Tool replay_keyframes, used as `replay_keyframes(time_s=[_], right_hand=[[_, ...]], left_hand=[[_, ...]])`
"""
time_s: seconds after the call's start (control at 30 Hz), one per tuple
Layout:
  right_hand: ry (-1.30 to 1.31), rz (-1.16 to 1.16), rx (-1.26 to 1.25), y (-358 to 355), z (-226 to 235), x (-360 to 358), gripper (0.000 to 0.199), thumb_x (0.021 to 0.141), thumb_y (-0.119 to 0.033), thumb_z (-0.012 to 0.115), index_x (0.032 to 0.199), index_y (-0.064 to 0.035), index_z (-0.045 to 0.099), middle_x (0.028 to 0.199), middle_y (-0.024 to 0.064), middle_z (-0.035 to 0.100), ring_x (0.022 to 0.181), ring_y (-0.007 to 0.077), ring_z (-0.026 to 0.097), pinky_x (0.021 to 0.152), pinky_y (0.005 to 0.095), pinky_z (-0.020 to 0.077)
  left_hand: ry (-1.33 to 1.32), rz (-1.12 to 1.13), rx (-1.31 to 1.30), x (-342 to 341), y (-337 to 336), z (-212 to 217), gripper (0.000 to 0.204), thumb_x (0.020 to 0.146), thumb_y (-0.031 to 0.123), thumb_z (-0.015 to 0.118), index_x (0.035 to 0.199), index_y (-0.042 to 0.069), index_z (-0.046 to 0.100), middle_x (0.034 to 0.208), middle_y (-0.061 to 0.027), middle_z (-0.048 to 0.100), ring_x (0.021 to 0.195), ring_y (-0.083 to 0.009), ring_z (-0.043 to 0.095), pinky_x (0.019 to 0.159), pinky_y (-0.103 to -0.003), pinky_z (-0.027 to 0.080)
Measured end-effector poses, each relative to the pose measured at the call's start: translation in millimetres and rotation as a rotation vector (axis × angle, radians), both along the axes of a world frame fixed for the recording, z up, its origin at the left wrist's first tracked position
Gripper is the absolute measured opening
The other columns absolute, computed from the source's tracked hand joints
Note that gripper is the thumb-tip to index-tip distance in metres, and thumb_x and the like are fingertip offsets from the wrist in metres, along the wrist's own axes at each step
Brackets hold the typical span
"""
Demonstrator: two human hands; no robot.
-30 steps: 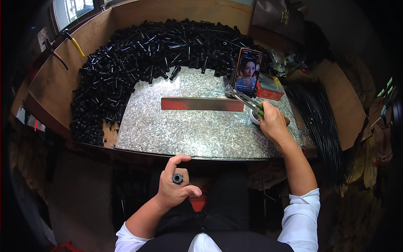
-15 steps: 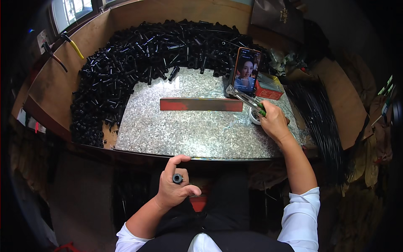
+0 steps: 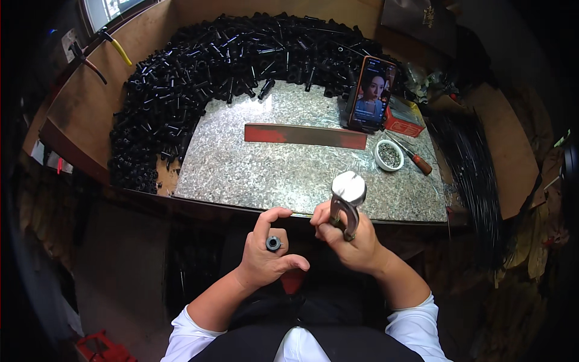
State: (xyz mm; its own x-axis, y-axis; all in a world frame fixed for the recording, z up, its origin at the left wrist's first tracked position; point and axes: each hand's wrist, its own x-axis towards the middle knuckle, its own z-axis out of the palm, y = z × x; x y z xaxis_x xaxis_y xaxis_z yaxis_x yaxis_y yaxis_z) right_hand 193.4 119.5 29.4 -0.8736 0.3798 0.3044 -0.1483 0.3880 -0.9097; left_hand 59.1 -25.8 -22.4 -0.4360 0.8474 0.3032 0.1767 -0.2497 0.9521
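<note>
My left hand (image 3: 268, 253) is curled in front of my lap and holds a small black round part (image 3: 274, 244) end-up between thumb and fingers. Close beside it, my right hand (image 3: 353, 241) grips the handles of metal pincers (image 3: 346, 202), whose shiny rounded head points up just at the near edge of the speckled metal worktop (image 3: 265, 175). The two hands are a few centimetres apart, below the table edge.
A big heap of black tubular parts (image 3: 199, 72) curves round the left and back of the bench. A red flat bar (image 3: 304, 135), a propped phone (image 3: 371, 93), a small white bowl (image 3: 389, 155), a red-handled screwdriver (image 3: 413, 158) and a bundle of black rods (image 3: 470, 175) lie to the right.
My right hand has come back from the white bowl at the far right to my lap, now carrying the pincers beside the left hand. The left hand has hardly moved.
</note>
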Motion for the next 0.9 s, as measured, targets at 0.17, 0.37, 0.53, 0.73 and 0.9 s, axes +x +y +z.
replay_keyframes(time_s=[0.17, 0.37, 0.53, 0.73, 0.9], right_hand=[[-0.023, 0.083, -0.028, -24.9, -17.8, -7.8, 0.008, 0.088, 0.002, 0.055, 0.096, 0.0001, 0.055, 0.095, 0.0104, 0.058, 0.078, 0.0139, 0.059, 0.069, 0.0274, 0.0502], [0.135, 0.081, -0.134, -34.8, -18.8, -17.0, 0.017, 0.082, 0.011, 0.061, 0.093, -0.0003, 0.053, 0.087, 0.013, 0.061, 0.081, 0.0201, 0.062, 0.07, 0.0308, 0.0524], [0.229, 0.03, -0.119, -38.7, -26.8, -16.5, 0.023, 0.079, 0.013, 0.063, 0.091, -0.0021, 0.051, 0.084, 0.0139, 0.062, 0.076, 0.02, 0.062, 0.068, 0.0317, 0.0537], [0.22, 0.031, -0.035, -37.4, -26.3, -16.8, 0.023, 0.079, 0.01, 0.066, 0.092, -0.0037, 0.052, 0.084, 0.0124, 0.064, 0.078, 0.0209, 0.065, 0.067, 0.0304, 0.055], [0.239, -0.005, 0.117, -35.5, -26.7, -18.2, 0.022, 0.078, 0.005, 0.07, 0.09, -0.0052, 0.055, 0.083, 0.0105, 0.067, 0.075, 0.0204, 0.069, 0.064, 0.0283, 0.0561]], left_hand=[[0.042, 0.048, 0.041, -0.6, -2.9, -0.2, 0.087, 0.06, 0.038, 0.088, 0.124, 0.002, 0.04, 0.051, 0.0049, 0.04, 0.047, -0.0022, 0.035, 0.046, -0.018, 0.028], [0.002, 0.034, 0.035, 0.7, -4.7, 2.6, 0.088, 0.06, 0.036, 0.088, 0.126, 0.003, 0.039, 0.051, 0.0016, 0.042, 0.048, -0.0047, 0.039, 0.047, -0.021, 0.033], [0.109, 0.022, -0.016, 1.9, -8.3, 12.3, 0.098, 0.057, 0.044, 0.086, 0.128, 0.001, 0.035, 0.055, 0.0047, 0.045, 0.051, -0.0028, 0.041, 0.048, -0.02, 0.031], [0.147, 0.031, 0.003, 2.1, -8.9, 9.2, 0.099, 0.056, 0.047, 0.085, 0.128, 0.002, 0.034, 0.057, 0.001, 0.052, 0.052, -0.0059, 0.05, 0.048, -0.021, 0.036], [0.167, 0.021, -0.005, 1.7, -9.3, 11.1, 0.099, 0.057, 0.049, 0.084, 0.129, 0.002, 0.034, 0.058, -0.0006, 0.056, 0.055, -0.009, 0.057, 0.049, -0.022, 0.04]])
